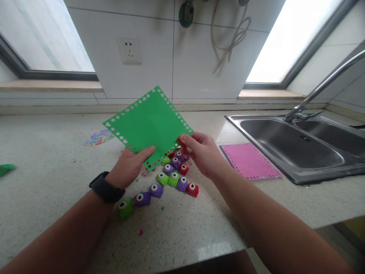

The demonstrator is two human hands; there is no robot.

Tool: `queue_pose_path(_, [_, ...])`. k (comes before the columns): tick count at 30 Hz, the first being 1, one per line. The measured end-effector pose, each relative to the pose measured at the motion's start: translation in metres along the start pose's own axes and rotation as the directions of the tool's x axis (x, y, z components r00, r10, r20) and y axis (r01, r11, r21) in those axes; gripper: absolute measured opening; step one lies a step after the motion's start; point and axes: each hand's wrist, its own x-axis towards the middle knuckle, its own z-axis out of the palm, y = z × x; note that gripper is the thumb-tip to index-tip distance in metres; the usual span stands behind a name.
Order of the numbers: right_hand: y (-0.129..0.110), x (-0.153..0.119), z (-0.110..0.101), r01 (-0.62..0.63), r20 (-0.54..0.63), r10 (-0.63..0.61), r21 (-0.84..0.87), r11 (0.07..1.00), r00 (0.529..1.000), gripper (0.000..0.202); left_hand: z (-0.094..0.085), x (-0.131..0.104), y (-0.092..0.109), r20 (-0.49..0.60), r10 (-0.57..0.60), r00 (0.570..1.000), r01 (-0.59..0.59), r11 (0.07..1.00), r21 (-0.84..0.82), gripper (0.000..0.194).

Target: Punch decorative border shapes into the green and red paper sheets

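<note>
A green sheet of paper (151,121) with small shapes punched along its edges is held up above the counter. My left hand (134,161) grips its lower left edge, thumb on top and fingers hidden beneath. My right hand (203,152) pinches a red craft punch (181,141) at the sheet's right corner; the punch is partly hidden by my fingers. Below the paper, several purple, green and red punches lie in a loose cluster, among them a purple punch (182,183), a red punch (192,189) and a green punch (125,208) near my left wrist.
A pink punched sheet (251,160) lies beside the steel sink (291,167) with its faucet (322,85). Colourful paper cutouts (98,137) are piled at the left. Small paper scraps dot the counter (51,190), and a green object (7,168) is at its far left.
</note>
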Motion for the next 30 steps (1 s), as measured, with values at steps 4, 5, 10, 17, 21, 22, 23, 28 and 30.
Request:
queue_pose_path(4, [-0.002, 0.0, 0.001, -0.009, -0.01, 0.009, 0.027, 1.0, 1.0, 0.031, 0.0, 0.0, 0.001, 0.019, 0.004, 1.0, -0.004, 1.0, 0.01, 0.047])
queue_pose_path(5, [-0.003, 0.0, 0.001, -0.01, -0.008, 0.01, 0.038, 0.999, 1.0, 0.031, 0.0, 0.0, 0.001, 0.022, 0.006, 1.0, -0.006, 1.0, 0.013, 0.048])
queue_pose_path(10, [-0.003, 0.0, 0.0, -0.002, -0.003, 0.003, 0.064, 0.998, 1.0, 0.03, 0.001, 0.0, -0.001, 0.02, 0.0, 1.0, -0.001, 1.0, 0.018, 0.046])
queue_pose_path(17, [-0.008, 0.003, -0.002, 0.016, -0.014, -0.014, 0.158, 0.987, 1.0, 0.024, -0.003, 0.001, -0.001, -0.019, 0.013, 1.0, -0.013, 0.999, 0.037, 0.043])
queue_pose_path(21, [-0.01, 0.007, -0.006, 0.052, -0.146, -0.024, 0.196, 0.979, 0.989, 0.021, -0.005, 0.002, 0.0, -0.027, 0.024, 0.999, -0.022, 0.998, 0.058, 0.039])
queue_pose_path(22, [-0.01, 0.009, -0.008, 0.056, -0.176, -0.025, 0.174, 0.983, 0.984, 0.022, -0.006, 0.002, 0.0, -0.035, 0.023, 0.999, -0.021, 0.998, 0.062, 0.039])
queue_pose_path(23, [-0.01, 0.01, -0.01, 0.057, -0.202, -0.03, 0.13, 0.99, 0.979, 0.022, -0.007, 0.003, -0.001, -0.049, 0.023, 0.999, -0.02, 0.998, 0.065, 0.039])
queue_pose_path(28, [-0.006, 0.015, -0.02, 0.025, -0.148, -0.083, -0.356, 0.934, 0.985, 0.029, -0.009, 0.004, -0.003, -0.074, -0.054, 0.996, 0.055, 0.998, 0.021, 0.044])
queue_pose_path(30, [-0.004, 0.015, -0.023, 0.044, -0.055, -0.085, -0.528, 0.848, 0.995, 0.03, -0.009, 0.004, -0.003, -0.037, -0.116, 0.993, 0.115, 0.993, -0.013, 0.045])
